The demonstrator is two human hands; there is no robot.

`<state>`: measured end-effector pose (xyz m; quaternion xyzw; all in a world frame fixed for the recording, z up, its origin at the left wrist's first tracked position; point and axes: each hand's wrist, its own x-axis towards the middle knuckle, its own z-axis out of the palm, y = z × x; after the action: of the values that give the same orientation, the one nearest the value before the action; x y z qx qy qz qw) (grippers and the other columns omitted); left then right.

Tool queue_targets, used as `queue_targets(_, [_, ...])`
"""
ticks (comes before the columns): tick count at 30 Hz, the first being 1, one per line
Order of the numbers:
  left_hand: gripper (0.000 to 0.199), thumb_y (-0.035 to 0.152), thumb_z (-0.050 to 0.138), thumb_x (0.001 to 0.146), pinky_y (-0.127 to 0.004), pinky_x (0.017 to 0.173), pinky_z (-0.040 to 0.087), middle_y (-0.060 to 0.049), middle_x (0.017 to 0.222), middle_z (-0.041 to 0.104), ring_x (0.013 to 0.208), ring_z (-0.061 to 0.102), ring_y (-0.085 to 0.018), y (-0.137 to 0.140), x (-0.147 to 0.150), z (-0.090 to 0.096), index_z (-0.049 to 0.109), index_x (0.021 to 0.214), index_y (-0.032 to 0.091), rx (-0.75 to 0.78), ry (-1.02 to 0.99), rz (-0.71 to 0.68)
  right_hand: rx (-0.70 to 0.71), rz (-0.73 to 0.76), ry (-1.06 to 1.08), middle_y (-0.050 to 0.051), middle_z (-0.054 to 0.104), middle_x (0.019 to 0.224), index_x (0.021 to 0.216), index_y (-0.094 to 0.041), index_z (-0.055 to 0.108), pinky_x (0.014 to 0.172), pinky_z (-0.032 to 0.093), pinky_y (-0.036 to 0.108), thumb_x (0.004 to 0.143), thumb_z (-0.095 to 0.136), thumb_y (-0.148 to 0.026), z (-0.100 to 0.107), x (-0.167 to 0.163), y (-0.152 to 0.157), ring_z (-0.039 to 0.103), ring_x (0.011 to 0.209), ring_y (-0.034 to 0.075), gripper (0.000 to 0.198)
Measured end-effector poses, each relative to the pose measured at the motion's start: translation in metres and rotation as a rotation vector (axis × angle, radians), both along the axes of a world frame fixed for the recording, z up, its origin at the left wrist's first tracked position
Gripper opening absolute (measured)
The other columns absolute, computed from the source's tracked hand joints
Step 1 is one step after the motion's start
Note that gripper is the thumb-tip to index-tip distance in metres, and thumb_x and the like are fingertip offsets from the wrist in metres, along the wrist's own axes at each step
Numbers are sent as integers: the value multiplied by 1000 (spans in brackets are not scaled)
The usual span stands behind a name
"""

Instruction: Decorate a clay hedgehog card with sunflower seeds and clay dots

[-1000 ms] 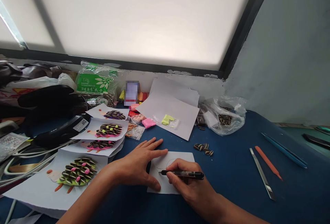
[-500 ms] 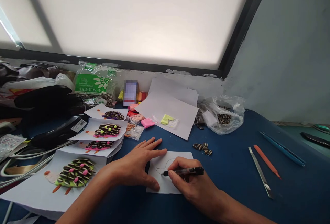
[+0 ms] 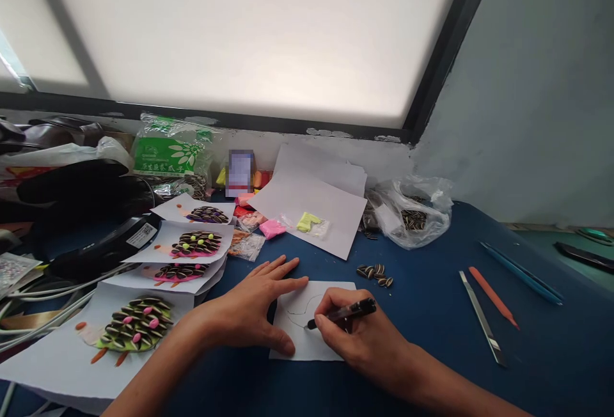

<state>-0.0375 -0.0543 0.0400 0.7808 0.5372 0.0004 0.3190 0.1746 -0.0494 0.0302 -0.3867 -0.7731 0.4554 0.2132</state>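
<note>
A small sheet of white paper (image 3: 300, 343) lies in front of me on the blue tabletop, carrying a thin curved outline in dark ink. My left hand (image 3: 261, 308) rests spread along its left edge, thumb on the paper and fingers pointing away. In my right hand (image 3: 362, 334) a black pen (image 3: 352, 310) is pinched, its tip at the end of the drawn line. The hand covers the right part of the sheet. Several striped sunflower seeds (image 3: 375, 273) lie loose just beyond the paper.
Hedgehog pictures (image 3: 137, 324) made of seeds and clay overlap at left. Clay packets (image 3: 272, 229) and larger white sheets (image 3: 330, 212) lie behind. A clear bag of seeds (image 3: 415, 219) stands at the back right. An orange tool (image 3: 494, 297), a metal blade (image 3: 482, 318) and blue tweezers (image 3: 520, 272) lie right.
The pen tip has moved slightly right along the lower curve, lengthening the ink line. My left hand stays spread on the paper. The whole view has shifted slightly.
</note>
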Motion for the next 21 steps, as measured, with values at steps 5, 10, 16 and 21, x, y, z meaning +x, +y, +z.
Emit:
queue_targets(5, [95,49,77,63,-53,116,8,-3,159,5,145,-4,-30,1,0,0,33,146,32,9,5,-2,33,3,-12,-4,50,58,66,-15,56,49,31,20,79,53,-13,4,1,2,41,53,9,13])
queue_targets(10, [93,48,76,63,-54,115,10,-5,158,8,145,-1,-32,1,1,2,35,145,31,21,-1,-4,-30,5,-23,-5,45,56,64,-16,52,47,29,20,78,52,-11,12,1,2,38,51,8,15])
queue_targets(16, [94,48,77,63,-54,116,10,-3,159,6,145,-2,-32,1,-1,-1,34,145,33,17,-4,-6,-31,5,-57,-5,46,56,66,-17,53,47,31,20,77,52,-12,11,4,5,40,51,8,12])
queue_targets(21, [93,46,77,64,-54,116,9,-2,159,6,145,-2,-32,0,0,-1,34,145,32,3,7,6,-4,14,-93,-6,43,55,65,-18,50,46,30,21,78,50,-14,11,7,8,38,51,8,13])
